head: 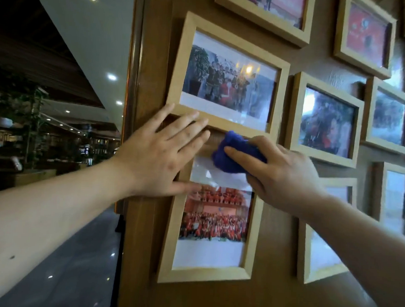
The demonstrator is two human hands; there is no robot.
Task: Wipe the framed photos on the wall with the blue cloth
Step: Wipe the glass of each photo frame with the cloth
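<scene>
— Right hand (287, 174) grip?
— Pinching the blue cloth (234, 152) on the lower frame (204, 274), top edge; left hand (154, 155) spread flat, overlapping the upper frame (227, 70).
— Writing?
— None legible.

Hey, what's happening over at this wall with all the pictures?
A person is cleaning framed photos hung on a wooden wall. The right hand presses a bunched blue cloth against the top edge of the lower frame, the one with the red group photo. The left hand lies flat with fingers spread, steadying that frame at its upper left corner, fingertips reaching the bottom of the upper frame. More frames hang to the right.
</scene>
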